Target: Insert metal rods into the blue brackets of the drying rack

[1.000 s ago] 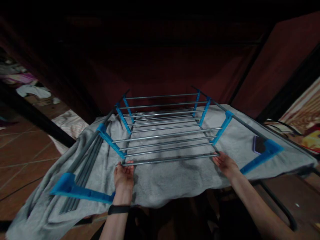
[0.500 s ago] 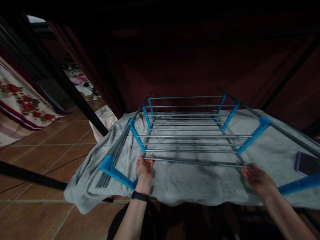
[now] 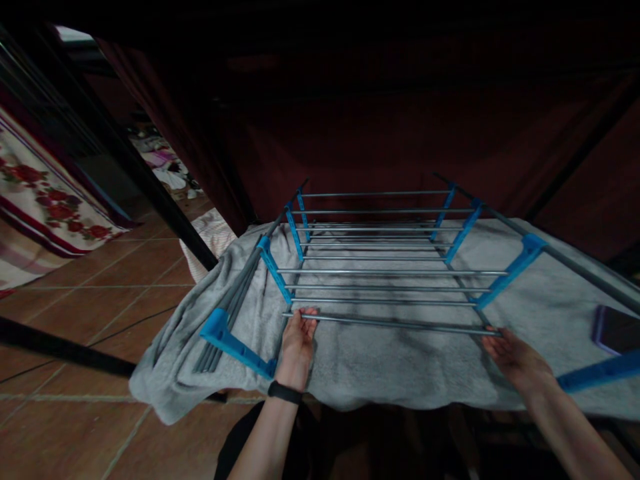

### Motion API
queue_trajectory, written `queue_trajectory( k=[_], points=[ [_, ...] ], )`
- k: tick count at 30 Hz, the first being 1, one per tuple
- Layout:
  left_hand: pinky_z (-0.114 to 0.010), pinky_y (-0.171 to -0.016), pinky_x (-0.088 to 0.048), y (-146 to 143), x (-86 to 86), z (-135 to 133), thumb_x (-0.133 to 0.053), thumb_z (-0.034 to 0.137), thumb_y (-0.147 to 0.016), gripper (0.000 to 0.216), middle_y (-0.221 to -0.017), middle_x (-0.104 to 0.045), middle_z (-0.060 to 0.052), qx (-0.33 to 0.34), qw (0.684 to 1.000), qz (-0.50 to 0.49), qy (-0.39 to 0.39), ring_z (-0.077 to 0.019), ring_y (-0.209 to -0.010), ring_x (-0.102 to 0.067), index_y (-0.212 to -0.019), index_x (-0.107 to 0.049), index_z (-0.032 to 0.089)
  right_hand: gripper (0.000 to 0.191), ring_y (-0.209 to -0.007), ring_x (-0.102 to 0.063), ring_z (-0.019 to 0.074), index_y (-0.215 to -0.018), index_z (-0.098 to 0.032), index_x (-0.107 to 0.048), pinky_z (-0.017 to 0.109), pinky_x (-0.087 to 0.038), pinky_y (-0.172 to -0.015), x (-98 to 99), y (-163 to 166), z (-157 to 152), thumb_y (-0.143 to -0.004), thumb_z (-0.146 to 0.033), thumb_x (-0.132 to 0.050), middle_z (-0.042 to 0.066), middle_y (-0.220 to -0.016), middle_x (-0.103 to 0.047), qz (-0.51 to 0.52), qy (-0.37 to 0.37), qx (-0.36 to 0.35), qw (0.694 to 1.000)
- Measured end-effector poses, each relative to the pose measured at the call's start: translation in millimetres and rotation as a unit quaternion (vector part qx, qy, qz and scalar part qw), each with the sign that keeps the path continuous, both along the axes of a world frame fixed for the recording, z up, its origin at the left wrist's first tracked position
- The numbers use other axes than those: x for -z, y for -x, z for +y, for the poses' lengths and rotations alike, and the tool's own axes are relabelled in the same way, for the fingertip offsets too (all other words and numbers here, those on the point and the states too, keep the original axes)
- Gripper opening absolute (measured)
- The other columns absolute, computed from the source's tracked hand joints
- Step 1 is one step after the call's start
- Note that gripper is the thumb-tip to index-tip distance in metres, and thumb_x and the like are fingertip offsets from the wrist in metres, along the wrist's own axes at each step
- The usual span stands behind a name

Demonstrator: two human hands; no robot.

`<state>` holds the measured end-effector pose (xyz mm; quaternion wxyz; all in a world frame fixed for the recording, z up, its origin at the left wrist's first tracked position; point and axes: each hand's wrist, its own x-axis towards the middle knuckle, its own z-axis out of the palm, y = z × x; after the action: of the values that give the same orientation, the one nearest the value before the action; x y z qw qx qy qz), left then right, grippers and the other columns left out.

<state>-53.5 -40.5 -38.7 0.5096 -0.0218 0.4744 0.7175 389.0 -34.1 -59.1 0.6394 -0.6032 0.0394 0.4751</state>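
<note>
A clothes drying rack (image 3: 390, 272) of grey metal rods and blue plastic brackets stands before me. A grey towel (image 3: 390, 363) lies spread over its lower level. My left hand (image 3: 298, 340) reaches up to the left end of the nearest rod (image 3: 390, 324), fingers curled up against it. My right hand (image 3: 515, 357) is at the right end of the same rod, fingertips touching it from below. A black band sits on my left wrist.
A dark phone (image 3: 615, 330) lies on the towel at the right. Dark red cloth hangs behind the rack. Brown floor tiles (image 3: 75, 313) spread to the left, with a floral cloth (image 3: 45, 207) and a black bar across the floor.
The view swung left between the first frames, then held. My left hand has shifted slightly right along the nearest rod; my right hand stays at its right end.
</note>
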Motion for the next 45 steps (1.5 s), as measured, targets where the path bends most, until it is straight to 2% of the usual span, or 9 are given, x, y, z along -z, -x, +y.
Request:
queue_trajectory(
  k=[6, 13, 18, 21, 32, 36, 41, 45],
  points=[
    [-0.023, -0.071, -0.061, -13, 6.3, -2, -0.057, 0.017, -0.102, 0.019, -0.081, -0.075, -0.007, 0.057, 0.998, -0.005, -0.014, -0.0123, -0.069, -0.073, -0.086, -0.066, 0.015, 0.029, -0.054, -0.065, 0.0080, -0.073, -0.020, -0.060, 0.014, -0.061, -0.058, -1.1, 5, 1, -0.097, -0.006, -0.051, -0.001, -0.068, -0.065, 0.004, -0.001, 0.006, 1.000],
    [-0.025, -0.074, -0.063, -27, 17.5, -5, -0.071, 0.007, -0.091, 0.011, -0.085, -0.078, -0.010, 0.135, 0.990, -0.023, -0.032, -0.0156, -0.074, -0.076, -0.083, -0.068, 0.014, 0.027, -0.062, -0.069, 0.0080, -0.078, -0.020, -0.062, 0.017, -0.064, -0.063, 8.7, 10, 5, -0.096, -0.006, -0.049, -0.001, -0.072, -0.067, 0.035, 0.000, -0.058, 0.998],
    [-0.024, -0.071, -0.063, -34, 21.6, -3, -0.074, -0.005, -0.082, 0.019, -0.086, -0.079, -0.009, 0.151, 0.988, -0.028, -0.023, -0.0151, -0.072, -0.076, -0.083, -0.070, 0.014, 0.024, -0.068, -0.071, 0.0091, -0.081, -0.019, -0.064, 0.020, -0.066, -0.071, 18.0, 20, 4, -0.093, -0.002, -0.052, 0.001, -0.078, -0.070, 0.042, -0.026, -0.097, 0.994],
    [-0.024, -0.071, -0.063, -37, 22.5, -2, -0.074, -0.005, -0.081, 0.019, -0.088, -0.080, -0.010, 0.172, 0.985, -0.024, -0.018, -0.0153, -0.072, -0.076, -0.084, -0.071, 0.014, 0.021, -0.072, -0.073, 0.0113, -0.081, -0.019, -0.063, 0.023, -0.067, -0.074, 22.6, 26, 3, -0.093, -0.004, -0.056, 0.001, -0.077, -0.069, 0.045, -0.038, -0.112, 0.992],
    [-0.025, -0.072, -0.062, -54, 27.6, -5, -0.079, 0.000, -0.080, 0.015, -0.092, -0.080, -0.011, 0.244, 0.969, -0.017, -0.027, -0.0181, -0.079, -0.078, -0.087, -0.075, 0.013, 0.015, -0.066, -0.072, 0.0130, -0.084, -0.019, -0.063, 0.024, -0.066, -0.069, 24.1, 38, 0, -0.095, -0.009, -0.058, 0.003, -0.074, -0.069, 0.047, -0.033, -0.153, 0.987],
    [-0.025, -0.071, -0.062, -59, 28.2, -5, -0.076, 0.001, -0.083, 0.012, -0.090, -0.080, -0.011, 0.247, 0.969, -0.003, -0.019, -0.0181, -0.080, -0.078, -0.086, -0.076, 0.013, 0.015, -0.065, -0.072, 0.0139, -0.085, -0.020, -0.062, 0.025, -0.066, -0.065, 22.5, 40, -1, -0.095, -0.009, -0.057, 0.003, -0.074, -0.069, 0.042, -0.030, -0.156, 0.986],
    [-0.024, -0.069, -0.060, -59, 26.4, -4, -0.074, 0.000, -0.085, 0.014, -0.078, -0.076, -0.008, 0.222, 0.975, -0.005, -0.001, -0.0173, -0.076, -0.077, -0.078, -0.073, 0.012, 0.021, -0.075, -0.076, 0.0149, -0.090, -0.017, -0.065, 0.026, -0.067, -0.073, 21.3, 42, -1, -0.091, 0.000, -0.054, 0.005, -0.082, -0.072, 0.054, -0.049, -0.160, 0.984],
    [-0.023, -0.068, -0.060, -61, 26.5, -5, -0.076, 0.002, -0.084, 0.012, -0.075, -0.074, -0.007, 0.230, 0.973, -0.007, -0.007, -0.0176, -0.076, -0.077, -0.079, -0.073, 0.013, 0.019, -0.076, -0.076, 0.0156, -0.087, -0.018, -0.065, 0.027, -0.068, -0.076, 23.9, 44, -2, -0.092, -0.001, -0.057, 0.005, -0.082, -0.073, 0.057, -0.056, -0.163, 0.983]
  ],
)
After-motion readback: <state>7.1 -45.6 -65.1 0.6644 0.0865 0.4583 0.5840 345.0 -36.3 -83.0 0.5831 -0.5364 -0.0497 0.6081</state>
